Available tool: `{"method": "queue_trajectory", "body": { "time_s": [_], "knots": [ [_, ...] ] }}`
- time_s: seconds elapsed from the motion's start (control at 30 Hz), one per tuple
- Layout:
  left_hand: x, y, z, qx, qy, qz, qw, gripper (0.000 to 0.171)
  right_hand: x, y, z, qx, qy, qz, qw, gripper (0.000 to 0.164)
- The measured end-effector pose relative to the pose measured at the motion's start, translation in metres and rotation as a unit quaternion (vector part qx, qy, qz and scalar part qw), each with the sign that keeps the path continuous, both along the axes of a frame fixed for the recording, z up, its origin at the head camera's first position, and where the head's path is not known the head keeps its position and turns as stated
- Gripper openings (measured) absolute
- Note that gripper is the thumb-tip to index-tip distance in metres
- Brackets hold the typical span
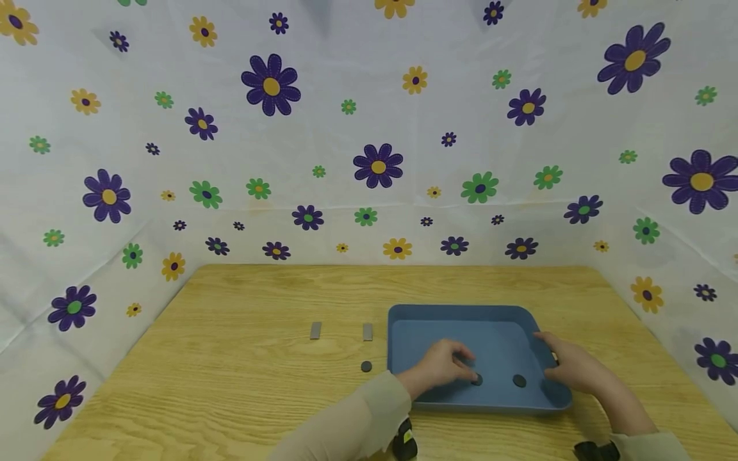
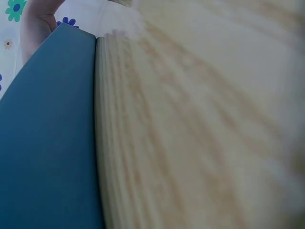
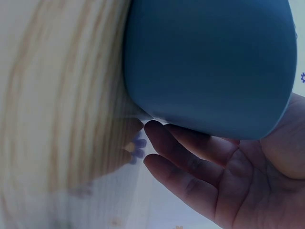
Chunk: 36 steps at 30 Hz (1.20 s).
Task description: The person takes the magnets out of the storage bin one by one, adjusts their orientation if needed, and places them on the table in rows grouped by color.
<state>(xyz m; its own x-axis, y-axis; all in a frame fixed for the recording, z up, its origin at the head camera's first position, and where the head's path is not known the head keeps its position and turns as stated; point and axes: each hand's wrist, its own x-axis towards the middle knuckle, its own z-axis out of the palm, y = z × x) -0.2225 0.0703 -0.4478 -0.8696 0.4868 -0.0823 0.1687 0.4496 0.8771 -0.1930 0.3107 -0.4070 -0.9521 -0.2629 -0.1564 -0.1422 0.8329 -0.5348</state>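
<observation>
A blue tray (image 1: 461, 404) lies on the wooden table, with two dark round discs in its near part. My left hand (image 1: 441, 363) reaches over the near left side into the tray. Its thumb tip is right at one disc (image 1: 478, 380), while the index finger stands apart from the thumb. The other disc (image 1: 519, 381) lies to the right of it. At the tray's right side, my right hand (image 1: 579, 368) holds the rim, and the right wrist view shows its fingers (image 3: 190, 162) along the outer wall.
Left of the tray, a third dark disc (image 1: 366, 366) lies on the table (image 1: 242, 371). Two small grey rectangular pieces (image 1: 315, 330) lie farther back. A flowered cloth (image 1: 323, 128) hangs behind the table and along both sides.
</observation>
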Motion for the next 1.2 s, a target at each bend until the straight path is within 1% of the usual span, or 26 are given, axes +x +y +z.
{"method": "queue_trajectory", "body": {
  "time_s": [0.13,0.33,0.43,0.57,0.7,0.87,1.0,1.2],
  "knots": [
    [0.0021,-0.0006,0.0014,-0.028,0.021,-0.012,0.9993,0.025,0.0004,-0.0002,-0.0006,0.002,0.005,0.001,1.000,0.062],
    [0.0037,-0.0011,0.0017,-0.065,0.064,-0.039,0.9951,0.026,0.0003,-0.0004,-0.0021,0.006,0.013,0.004,1.000,0.062],
    [0.0052,-0.0022,0.0026,-0.082,0.072,-0.058,0.9924,0.026,0.0003,-0.0005,-0.0025,0.008,0.015,0.005,1.000,0.062],
    [0.0079,-0.0036,0.0053,-0.103,0.072,-0.076,0.9891,0.022,0.0005,-0.0002,-0.0024,0.006,0.013,0.005,1.000,0.063],
    [0.0093,-0.0040,0.0071,-0.113,0.081,-0.083,0.9867,0.018,0.0005,-0.0002,-0.0022,0.003,0.011,0.003,1.000,0.063],
    [0.0096,-0.0041,0.0076,-0.114,0.088,-0.081,0.9863,0.013,-0.0002,-0.0010,-0.0014,0.005,0.009,0.002,1.000,0.063],
    [0.0096,-0.0043,0.0074,-0.118,0.095,-0.084,0.9849,0.011,-0.0002,-0.0013,-0.0009,0.006,0.007,0.000,1.000,0.063],
    [0.0080,-0.0049,0.0066,-0.124,0.109,-0.098,0.9814,0.011,0.0004,-0.0010,-0.0006,0.008,0.008,0.001,1.000,0.063]
  ]
}}
